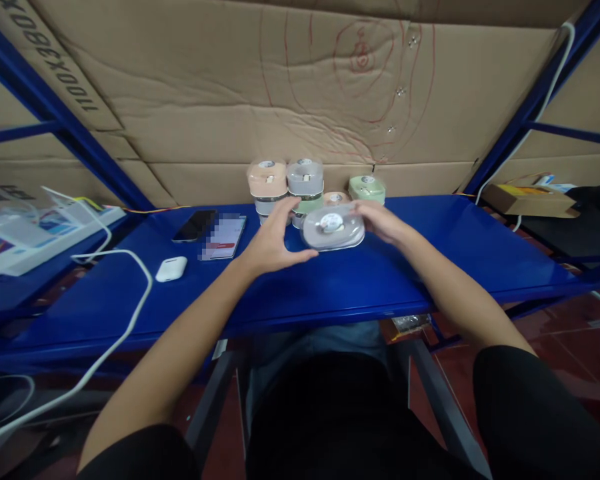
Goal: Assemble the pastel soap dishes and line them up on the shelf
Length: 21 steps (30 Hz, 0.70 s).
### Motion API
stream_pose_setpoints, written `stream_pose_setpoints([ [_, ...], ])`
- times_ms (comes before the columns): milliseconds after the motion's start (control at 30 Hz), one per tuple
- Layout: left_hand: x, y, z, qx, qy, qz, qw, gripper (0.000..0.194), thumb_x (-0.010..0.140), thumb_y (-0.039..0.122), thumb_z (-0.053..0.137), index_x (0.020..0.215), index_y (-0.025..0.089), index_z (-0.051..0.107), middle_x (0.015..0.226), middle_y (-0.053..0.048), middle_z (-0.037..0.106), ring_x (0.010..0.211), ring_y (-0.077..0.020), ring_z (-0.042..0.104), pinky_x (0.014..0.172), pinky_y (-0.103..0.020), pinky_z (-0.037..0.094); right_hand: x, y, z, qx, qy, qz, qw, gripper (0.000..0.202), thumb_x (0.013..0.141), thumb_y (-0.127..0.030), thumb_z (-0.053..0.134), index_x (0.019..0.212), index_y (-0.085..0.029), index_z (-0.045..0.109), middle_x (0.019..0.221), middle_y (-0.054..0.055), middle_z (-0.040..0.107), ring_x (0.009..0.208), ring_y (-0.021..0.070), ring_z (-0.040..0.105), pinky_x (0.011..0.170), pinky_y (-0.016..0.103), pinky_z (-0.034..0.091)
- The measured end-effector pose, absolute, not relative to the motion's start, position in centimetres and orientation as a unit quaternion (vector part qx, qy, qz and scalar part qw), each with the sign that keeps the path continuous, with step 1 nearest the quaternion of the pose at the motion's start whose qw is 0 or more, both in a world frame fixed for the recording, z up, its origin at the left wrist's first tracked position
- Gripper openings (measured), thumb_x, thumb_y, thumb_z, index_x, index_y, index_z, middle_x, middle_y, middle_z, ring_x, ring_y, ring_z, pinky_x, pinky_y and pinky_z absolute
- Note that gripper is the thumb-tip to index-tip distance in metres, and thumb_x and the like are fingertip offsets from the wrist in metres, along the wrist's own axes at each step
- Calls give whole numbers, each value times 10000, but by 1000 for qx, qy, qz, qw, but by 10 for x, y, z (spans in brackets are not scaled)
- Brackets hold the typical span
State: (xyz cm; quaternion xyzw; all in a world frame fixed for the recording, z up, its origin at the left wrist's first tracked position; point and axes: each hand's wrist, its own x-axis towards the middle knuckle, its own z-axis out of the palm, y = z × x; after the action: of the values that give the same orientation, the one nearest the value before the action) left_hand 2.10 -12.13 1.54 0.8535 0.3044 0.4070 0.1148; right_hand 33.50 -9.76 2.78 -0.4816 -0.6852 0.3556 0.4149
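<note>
Head view. The grey container (333, 232), with a clear lid and a round label, is in front of the stacked containers, above or on the blue table (300, 293); whether its base touches the surface cannot be determined. Its lid faces the wearer at a tilt. The right hand (381, 221) grips the container at its right end; the fingertips are partly hidden. The left hand (275, 241) is at the left end, thumb and fingers spread apart, thumb tip just beside the lower edge. Contact on that side cannot be confirmed.

Hazard 1: slip or rotation. The visible hold is at one end only; if it loosens, the left end could drop. The lid looks smooth, which would reduce friction.

Hazard 2: stack disturbance. The left fingers are close to the column with the upper grey container (305, 179), beside the column topped by the peach container (267, 179). A sideways knock could shift the upper units. The green container (369, 191), behind the right hand, is exposed to a backward push.

Hazard 3: lid separation. If the grip bears on the lid alone, the lid could come off under load.

Hazard 4: forearm contact. The lit phone (227, 235) is near the left hand; a wide leftward sweep could strike it.
</note>
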Motion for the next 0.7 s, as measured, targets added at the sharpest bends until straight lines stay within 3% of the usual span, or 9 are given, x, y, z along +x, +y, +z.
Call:
stream_pose_setpoints([
  [100, 25, -123, 6, 871, 318, 329, 178, 1314, 671, 732, 1022, 1742, 253, 431, 1777, -220, 501, 1623, -509, 519, 1373, -672, 415, 314, -105, 15, -427, -648, 521, 356, 337, 786, -522, 809, 1002, -263, 788, 996, 99, 804, 1008, 352, 765, 946, 570, 665],
  [200, 25, -119, 0, 875, 325, 291, 208, 1252, 683, 675, 1031, 1728, 271, 474, 1777, -196, 527, 1646, -514, 500, 1383, -668, 406, 309, -107, 12, -424, -644, 539, 339, 338, 783, -554, 802, 979, -279, 781, 932, 83, 782, 955, 339, 747, 893, 561, 655],
  [300, 25, -117, -2, 873, 326, 290, 220, 1194, 693, 602, 1034, 1711, 269, 507, 1755, -186, 561, 1623, -513, 532, 1371, -663, 427, 316, -110, 16, -429, -703, 472, 314, 397, 836, -641, 777, 1004, -282, 795, 945, 84, 773, 947, 343, 731, 900, 577, 648],
  [367, 27, -117, -3, 867, 333, 292, 229, 1199, 678, 575, 1043, 1707, 259, 512, 1736, -202, 574, 1599, -525, 556, 1348, -679, 450, 321, -113, 19, -418, -760, 391, 307, 499, 844, -694, 802, 1129, -285, 815, 1133, 106, 800, 1091, 374, 739, 1028, 606, 626],
  [467, 29, -117, -6, 865, 329, 294, 239, 1189, 673, 568, 1042, 1694, 263, 514, 1704, -212, 600, 1561, -521, 597, 1308, -681, 492, 319, -119, 19, -371, -835, 276, 298, 820, 751, -727, 924, 1431, -302, 754, 1456, 130, 742, 1352, 425, 687, 1201, 624, 556],
  [567, 31, -116, -8, 873, 322, 284, 232, 1228, 684, 575, 1022, 1717, 231, 453, 1681, -230, 611, 1529, -514, 625, 1279, -680, 517, 310, -124, 14, -317, -888, 201, 264, 1070, 690, -698, 995, 1605, -270, 642, 1561, 165, 689, 1459, 451, 634, 1248, 624, 525],
  [700, 28, -114, -9, 873, 337, 265, 234, 1342, 674, 605, 1017, 1768, 202, 351, 1660, -259, 612, 1510, -518, 636, 1269, -694, 515, 311, -124, 15, -318, -896, 157, 267, 1002, 794, -728, 935, 1622, -252, 634, 1554, 169, 713, 1430, 428, 672, 1234, 607, 539],
])
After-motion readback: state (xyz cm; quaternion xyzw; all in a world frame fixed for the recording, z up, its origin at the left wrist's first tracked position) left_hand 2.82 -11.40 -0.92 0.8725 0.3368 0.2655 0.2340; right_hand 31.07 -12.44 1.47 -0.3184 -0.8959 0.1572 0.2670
